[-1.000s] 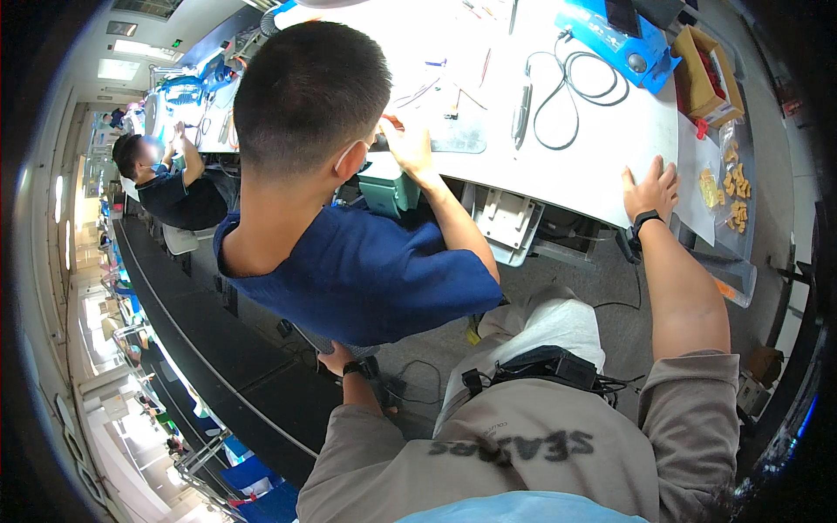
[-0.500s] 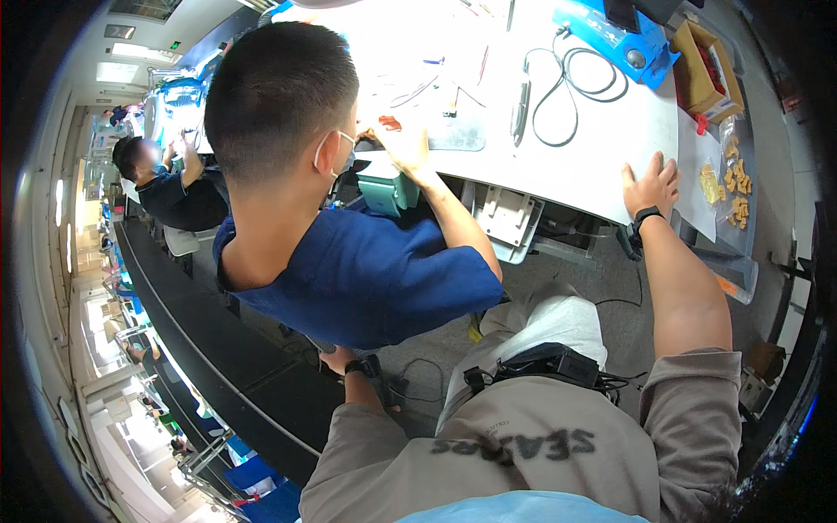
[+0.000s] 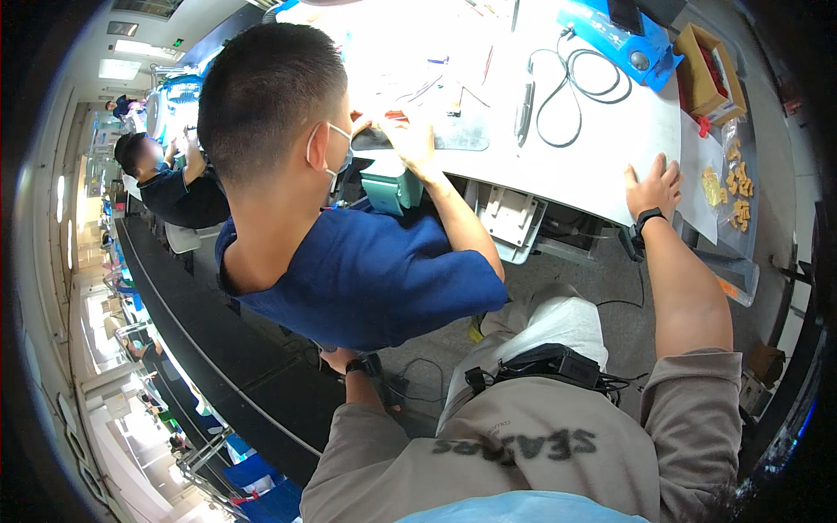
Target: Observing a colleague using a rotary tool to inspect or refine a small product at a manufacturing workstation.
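Observation:
My right hand (image 3: 656, 188) lies with its fingers spread on the right edge of the white worktable (image 3: 602, 166), holding nothing. A dark band circles that wrist. Low at my left side, my left hand (image 3: 338, 358) is beside the back of a seated co-worker in a blue shirt (image 3: 375, 279). Its fingers are mostly hidden, so what it touches does not show. The co-worker's own hands (image 3: 410, 135) hold a small orange-red piece above a dark mat (image 3: 462, 132). A pen-shaped tool (image 3: 524, 112) with a looped black cable (image 3: 571, 91) lies on the table.
A blue device (image 3: 632, 44) and an open cardboard box (image 3: 708, 71) stand at the far right. Small tan pieces (image 3: 741, 185) lie in a clear bin near my right hand. A black counter (image 3: 209, 322) runs along the left. Another person (image 3: 174, 179) sits further back.
The co-worker's head has shifted slightly left, and their hands have moved a little with the orange-red piece. My own hands have stayed in place.

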A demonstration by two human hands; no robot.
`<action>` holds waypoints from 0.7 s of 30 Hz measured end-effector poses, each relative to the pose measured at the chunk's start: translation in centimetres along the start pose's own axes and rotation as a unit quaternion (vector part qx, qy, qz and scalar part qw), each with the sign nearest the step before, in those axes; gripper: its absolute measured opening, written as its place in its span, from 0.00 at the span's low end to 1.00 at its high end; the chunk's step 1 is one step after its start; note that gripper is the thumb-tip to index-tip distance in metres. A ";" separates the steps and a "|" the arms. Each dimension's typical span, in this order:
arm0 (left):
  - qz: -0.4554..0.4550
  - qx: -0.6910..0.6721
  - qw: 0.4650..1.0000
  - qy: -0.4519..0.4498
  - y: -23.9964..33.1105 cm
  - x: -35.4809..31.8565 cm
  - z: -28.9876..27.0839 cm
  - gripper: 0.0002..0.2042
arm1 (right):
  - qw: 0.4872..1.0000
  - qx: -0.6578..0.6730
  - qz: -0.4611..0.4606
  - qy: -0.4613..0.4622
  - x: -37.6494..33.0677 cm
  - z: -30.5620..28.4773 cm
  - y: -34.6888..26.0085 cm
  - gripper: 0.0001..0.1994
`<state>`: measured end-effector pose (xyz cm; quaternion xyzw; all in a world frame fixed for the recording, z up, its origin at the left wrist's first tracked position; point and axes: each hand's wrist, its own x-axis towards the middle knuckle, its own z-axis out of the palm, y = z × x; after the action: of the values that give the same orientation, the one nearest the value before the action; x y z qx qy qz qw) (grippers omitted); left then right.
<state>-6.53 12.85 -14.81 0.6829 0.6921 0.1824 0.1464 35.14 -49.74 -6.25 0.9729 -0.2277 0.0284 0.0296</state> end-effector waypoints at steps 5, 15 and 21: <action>-0.003 -0.005 1.000 0.006 -0.3 0.3 -0.1 0.34 | 1.000 -0.001 0.001 -0.002 0.0 -0.1 -0.1 0.41; 0.006 -0.013 1.000 -0.014 0.0 0.0 0.2 0.33 | 1.000 -0.001 0.000 0.005 0.0 0.2 0.0 0.41; 0.069 0.054 0.996 -0.031 -3.3 2.9 1.5 0.32 | 1.000 0.001 -0.005 0.004 0.0 0.2 -0.3 0.41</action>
<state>-8.90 15.82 -17.52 0.7411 0.6474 0.1335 0.1178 35.24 -49.51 -6.42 0.9739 -0.2228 0.0325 0.0295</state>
